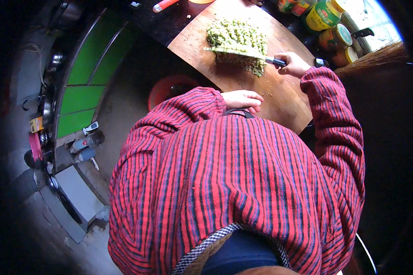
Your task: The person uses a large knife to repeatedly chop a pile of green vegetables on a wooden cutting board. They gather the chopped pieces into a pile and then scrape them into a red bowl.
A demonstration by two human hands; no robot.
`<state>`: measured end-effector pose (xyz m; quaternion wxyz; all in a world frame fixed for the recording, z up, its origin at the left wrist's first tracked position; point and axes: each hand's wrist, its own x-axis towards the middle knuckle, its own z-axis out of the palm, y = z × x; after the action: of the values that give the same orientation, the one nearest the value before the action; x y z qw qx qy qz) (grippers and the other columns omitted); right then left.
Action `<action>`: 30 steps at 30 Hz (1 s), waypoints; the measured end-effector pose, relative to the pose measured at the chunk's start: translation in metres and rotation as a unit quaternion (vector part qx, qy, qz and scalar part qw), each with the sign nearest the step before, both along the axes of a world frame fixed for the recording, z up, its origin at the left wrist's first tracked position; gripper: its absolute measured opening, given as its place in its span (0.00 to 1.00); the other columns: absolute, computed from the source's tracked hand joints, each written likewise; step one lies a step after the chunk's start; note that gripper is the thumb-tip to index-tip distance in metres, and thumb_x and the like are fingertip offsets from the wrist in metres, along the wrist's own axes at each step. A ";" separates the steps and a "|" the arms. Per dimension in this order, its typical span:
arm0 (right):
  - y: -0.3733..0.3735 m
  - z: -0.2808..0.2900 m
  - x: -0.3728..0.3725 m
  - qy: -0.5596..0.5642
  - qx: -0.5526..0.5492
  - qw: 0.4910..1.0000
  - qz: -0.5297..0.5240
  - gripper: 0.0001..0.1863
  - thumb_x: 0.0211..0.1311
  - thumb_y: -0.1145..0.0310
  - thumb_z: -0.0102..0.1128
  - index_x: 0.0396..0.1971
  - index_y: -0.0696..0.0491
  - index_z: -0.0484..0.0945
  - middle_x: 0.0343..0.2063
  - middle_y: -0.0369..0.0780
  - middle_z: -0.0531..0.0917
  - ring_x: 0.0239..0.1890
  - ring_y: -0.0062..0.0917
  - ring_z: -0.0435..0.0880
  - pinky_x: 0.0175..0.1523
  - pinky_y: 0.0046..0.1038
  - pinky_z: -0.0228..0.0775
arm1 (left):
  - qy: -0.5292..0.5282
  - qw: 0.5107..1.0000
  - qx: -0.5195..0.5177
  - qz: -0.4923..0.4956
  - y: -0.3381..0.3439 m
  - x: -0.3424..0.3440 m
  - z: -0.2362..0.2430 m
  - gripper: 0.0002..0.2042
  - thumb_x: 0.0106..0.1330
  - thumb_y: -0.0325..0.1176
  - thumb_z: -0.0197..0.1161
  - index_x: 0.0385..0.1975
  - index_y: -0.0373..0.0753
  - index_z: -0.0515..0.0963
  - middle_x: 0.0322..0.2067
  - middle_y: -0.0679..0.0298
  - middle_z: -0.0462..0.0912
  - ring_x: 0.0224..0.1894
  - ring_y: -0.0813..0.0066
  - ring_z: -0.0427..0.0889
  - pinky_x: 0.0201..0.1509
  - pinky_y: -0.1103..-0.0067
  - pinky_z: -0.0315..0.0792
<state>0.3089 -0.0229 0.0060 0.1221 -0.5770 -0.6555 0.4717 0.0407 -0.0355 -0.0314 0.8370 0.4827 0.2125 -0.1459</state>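
My right hand [293, 64] is closed around the black handle of a kitchen knife [241, 52]. The blade points left and lies across a heap of finely chopped green vegetable [236, 34], with bits on both sides of it. Under the heap is a wooden cutting board [280, 98], set at a slant on a dark surface. My left hand [243, 99] rests near my body at the board's near edge, fingers stretched out, with nothing visible in it. It is apart from the knife and the heap.
Several jars [336, 36] with yellow and green labels stand right of the board, near a black-handled tool [362, 33] and straw bristles [374, 58]. A red-handled item [165, 5] lies at the far left. Below the board's left side is a red basin [160, 89]; green cabinet doors [80, 98] stand further left.
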 end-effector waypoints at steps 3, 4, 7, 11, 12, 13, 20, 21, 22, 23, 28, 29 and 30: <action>0.013 0.012 0.002 0.024 -0.058 0.996 -0.065 0.09 0.36 0.76 0.59 0.22 0.52 0.72 0.17 0.29 0.71 0.23 0.16 0.68 0.28 0.21 0.59 | 0.005 1.000 0.004 0.002 0.001 0.000 0.000 0.22 0.66 0.38 0.50 0.57 0.37 0.61 0.44 0.59 0.75 0.42 0.78 0.75 0.48 0.82 0.71; 0.017 0.018 0.000 0.015 -0.087 0.992 -0.089 0.08 0.36 0.76 0.59 0.22 0.52 0.72 0.16 0.29 0.70 0.21 0.15 0.67 0.26 0.21 0.58 | 0.006 1.000 0.009 0.003 0.001 -0.001 0.000 0.22 0.66 0.39 0.50 0.57 0.37 0.61 0.43 0.59 0.75 0.42 0.78 0.75 0.48 0.82 0.71; 0.010 0.028 0.002 0.039 -0.105 0.991 -0.072 0.09 0.37 0.76 0.59 0.23 0.51 0.72 0.16 0.28 0.69 0.20 0.14 0.65 0.24 0.21 0.56 | 0.005 1.000 0.018 0.002 0.003 -0.002 -0.004 0.21 0.66 0.39 0.50 0.57 0.38 0.61 0.43 0.60 0.75 0.42 0.78 0.75 0.47 0.82 0.71; -0.016 0.014 0.017 0.091 -0.101 0.990 -0.038 0.11 0.36 0.80 0.58 0.24 0.52 0.72 0.19 0.28 0.70 0.26 0.13 0.67 0.31 0.19 0.59 | 0.004 1.000 0.018 -0.005 0.005 -0.002 -0.005 0.20 0.66 0.38 0.51 0.56 0.38 0.63 0.42 0.61 0.75 0.41 0.79 0.75 0.47 0.83 0.71; -0.024 0.014 0.017 0.089 -0.126 0.987 -0.037 0.11 0.36 0.81 0.58 0.24 0.53 0.72 0.20 0.28 0.70 0.27 0.14 0.67 0.33 0.19 0.60 | 0.003 1.000 0.019 -0.008 0.006 -0.002 -0.006 0.20 0.66 0.38 0.51 0.56 0.38 0.63 0.42 0.61 0.75 0.41 0.80 0.75 0.46 0.83 0.71; -0.029 0.007 0.022 0.086 -0.130 0.988 -0.021 0.11 0.35 0.81 0.58 0.24 0.53 0.72 0.20 0.28 0.70 0.27 0.14 0.67 0.33 0.19 0.60 | 0.004 1.000 0.011 -0.004 0.005 -0.002 -0.006 0.20 0.66 0.38 0.51 0.55 0.38 0.64 0.41 0.62 0.76 0.40 0.80 0.75 0.46 0.83 0.70; -0.033 -0.006 0.039 -0.022 -0.103 0.994 0.032 0.11 0.32 0.80 0.57 0.23 0.54 0.74 0.17 0.31 0.72 0.25 0.16 0.68 0.32 0.21 0.62 | -0.022 0.999 0.027 -0.027 0.006 0.003 -0.007 0.20 0.64 0.38 0.54 0.53 0.37 0.66 0.40 0.62 0.77 0.39 0.81 0.76 0.45 0.83 0.70; -0.031 -0.017 0.046 -0.030 -0.072 0.997 0.008 0.11 0.32 0.79 0.57 0.23 0.54 0.73 0.16 0.32 0.72 0.23 0.17 0.69 0.31 0.22 0.62 | -0.020 0.999 0.025 -0.028 0.005 0.004 -0.006 0.20 0.64 0.38 0.55 0.53 0.37 0.66 0.41 0.62 0.77 0.39 0.81 0.76 0.46 0.83 0.70; -0.023 -0.005 0.038 -0.055 -0.044 0.998 0.006 0.10 0.33 0.78 0.56 0.23 0.55 0.73 0.16 0.33 0.72 0.23 0.18 0.69 0.30 0.23 0.62 | -0.014 0.999 0.023 -0.023 0.005 0.002 -0.008 0.19 0.64 0.38 0.55 0.53 0.37 0.66 0.41 0.62 0.77 0.39 0.81 0.76 0.46 0.83 0.70; -0.016 -0.003 0.041 -0.075 -0.041 0.996 0.010 0.11 0.33 0.78 0.56 0.24 0.55 0.73 0.16 0.34 0.71 0.23 0.18 0.69 0.30 0.24 0.62 | -0.010 0.999 0.024 -0.023 0.006 0.002 -0.007 0.19 0.64 0.38 0.55 0.53 0.37 0.66 0.41 0.62 0.77 0.39 0.81 0.76 0.46 0.83 0.70; 0.004 0.029 0.026 -0.160 0.015 0.985 0.069 0.10 0.34 0.77 0.53 0.24 0.55 0.71 0.15 0.39 0.70 0.22 0.26 0.71 0.30 0.28 0.61 | -0.010 1.000 0.017 -0.020 0.006 0.000 -0.014 0.19 0.65 0.38 0.53 0.53 0.38 0.66 0.41 0.63 0.77 0.40 0.81 0.75 0.47 0.83 0.69; 0.006 0.029 0.026 -0.162 0.002 0.985 0.064 0.10 0.34 0.77 0.53 0.24 0.55 0.71 0.16 0.38 0.71 0.23 0.23 0.71 0.30 0.27 0.61 | -0.007 1.000 0.020 -0.020 0.006 -0.001 -0.011 0.18 0.65 0.38 0.53 0.53 0.38 0.66 0.42 0.63 0.77 0.40 0.81 0.75 0.47 0.83 0.69; 0.007 0.024 0.028 -0.114 0.001 0.993 0.035 0.10 0.34 0.77 0.53 0.24 0.55 0.71 0.16 0.37 0.71 0.23 0.22 0.70 0.30 0.26 0.61 | -0.004 1.000 0.024 -0.020 0.006 -0.001 -0.010 0.18 0.65 0.38 0.53 0.53 0.38 0.66 0.42 0.63 0.77 0.40 0.81 0.75 0.47 0.84 0.69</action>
<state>0.3367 -0.0161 0.0305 0.0301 -0.6034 -0.6856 0.4061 0.0396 -0.0298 -0.0410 0.8231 0.5072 0.2030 -0.1552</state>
